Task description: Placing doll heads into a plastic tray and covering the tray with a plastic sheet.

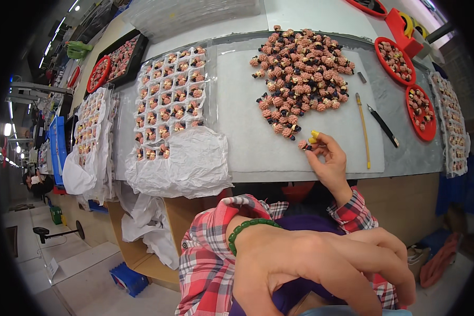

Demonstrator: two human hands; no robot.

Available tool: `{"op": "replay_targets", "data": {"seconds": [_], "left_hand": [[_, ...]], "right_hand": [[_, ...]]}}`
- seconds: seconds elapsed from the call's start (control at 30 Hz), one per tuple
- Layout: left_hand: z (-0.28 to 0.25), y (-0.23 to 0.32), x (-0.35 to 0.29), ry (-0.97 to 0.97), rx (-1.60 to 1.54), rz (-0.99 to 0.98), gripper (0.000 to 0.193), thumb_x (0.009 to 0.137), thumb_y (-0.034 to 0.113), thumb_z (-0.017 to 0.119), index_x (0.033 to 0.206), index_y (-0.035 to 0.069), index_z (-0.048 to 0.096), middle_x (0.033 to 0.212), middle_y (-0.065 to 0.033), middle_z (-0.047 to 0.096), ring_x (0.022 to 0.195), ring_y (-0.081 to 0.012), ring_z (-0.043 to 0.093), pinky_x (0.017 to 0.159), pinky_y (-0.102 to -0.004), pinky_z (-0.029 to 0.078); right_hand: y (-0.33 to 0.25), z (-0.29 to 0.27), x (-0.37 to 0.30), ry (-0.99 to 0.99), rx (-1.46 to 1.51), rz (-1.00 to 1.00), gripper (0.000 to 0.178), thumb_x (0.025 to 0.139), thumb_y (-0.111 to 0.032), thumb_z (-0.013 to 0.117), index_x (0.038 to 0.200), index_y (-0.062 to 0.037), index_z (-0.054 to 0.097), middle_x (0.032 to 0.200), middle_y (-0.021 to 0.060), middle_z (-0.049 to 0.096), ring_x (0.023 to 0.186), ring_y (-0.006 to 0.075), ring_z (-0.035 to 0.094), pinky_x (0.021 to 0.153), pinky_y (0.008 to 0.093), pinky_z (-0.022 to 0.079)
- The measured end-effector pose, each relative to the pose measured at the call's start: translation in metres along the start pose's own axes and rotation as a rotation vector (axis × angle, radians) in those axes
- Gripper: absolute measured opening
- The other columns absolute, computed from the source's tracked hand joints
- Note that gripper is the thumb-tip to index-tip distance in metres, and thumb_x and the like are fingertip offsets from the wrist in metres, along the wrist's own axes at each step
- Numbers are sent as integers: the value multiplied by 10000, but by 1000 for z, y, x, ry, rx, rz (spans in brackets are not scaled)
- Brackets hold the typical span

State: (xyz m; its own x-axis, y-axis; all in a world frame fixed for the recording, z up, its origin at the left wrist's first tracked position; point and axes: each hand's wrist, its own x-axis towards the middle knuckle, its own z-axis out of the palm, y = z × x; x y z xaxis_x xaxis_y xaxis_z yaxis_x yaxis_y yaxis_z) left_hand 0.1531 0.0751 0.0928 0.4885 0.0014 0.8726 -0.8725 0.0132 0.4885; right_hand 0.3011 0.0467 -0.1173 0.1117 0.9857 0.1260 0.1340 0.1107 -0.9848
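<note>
Item: one small figure with a bumpy pink head and dark parts (303, 144), just below the heap of like pink-and-dark figures (305, 73) on the flat white sheet (237, 105).

Right hand (330, 159): your thumb and yellow-capped fingertips (314, 135) meet in a narrow pinch on that figure's dark end, low over the sheet. A light pinch there probably serves best, sparing the bumpy head; turn it with the fingers rather than the wrist, clear of the heap.

Left hand (321, 260): raised close to the camera, fingers bent; you cannot tell from here whether it holds anything. Bringing it down would likely steady the work.

Tools, right of the heap: one thin wooden-coloured stick (364, 131); one slim black pen-shaped tool (383, 126). Mind both with your right sleeve.

Left: one white paper-lined grid tray (159, 69), figures in its cells, crumpled white paper (181, 160) over its near part.
</note>
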Motion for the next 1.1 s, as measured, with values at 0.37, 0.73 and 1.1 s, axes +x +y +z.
{"op": "replay_targets", "data": {"seconds": [0.37,0.73,1.1], "left_hand": [[24,-57,-140,764,885,-896,348,839,25,610,1175,-19,532,1147,-120,557,1030,-195,544,880,-293,429],[9,-79,-165,1379,135,-782,296,940,166,535,1183,-2,514,965,-23,575,770,-72,534,691,-218,456],[12,-56,-169,1574,-189,-637,250,948,138,433,1154,6,482,964,-67,553,863,-173,571,709,-253,469]], "right_hand": [[-12,-5,-7,27,-91,-118,225,786,53,625,1007,63,582,964,75,569,809,116,563,695,216,480],[-30,14,-10,-41,509,5,379,822,43,624,1181,27,506,1053,61,563,921,132,568,811,246,478],[-33,12,34,63,-438,-313,316,775,-24,672,1072,15,571,928,105,587,755,153,566,606,268,463]]}}
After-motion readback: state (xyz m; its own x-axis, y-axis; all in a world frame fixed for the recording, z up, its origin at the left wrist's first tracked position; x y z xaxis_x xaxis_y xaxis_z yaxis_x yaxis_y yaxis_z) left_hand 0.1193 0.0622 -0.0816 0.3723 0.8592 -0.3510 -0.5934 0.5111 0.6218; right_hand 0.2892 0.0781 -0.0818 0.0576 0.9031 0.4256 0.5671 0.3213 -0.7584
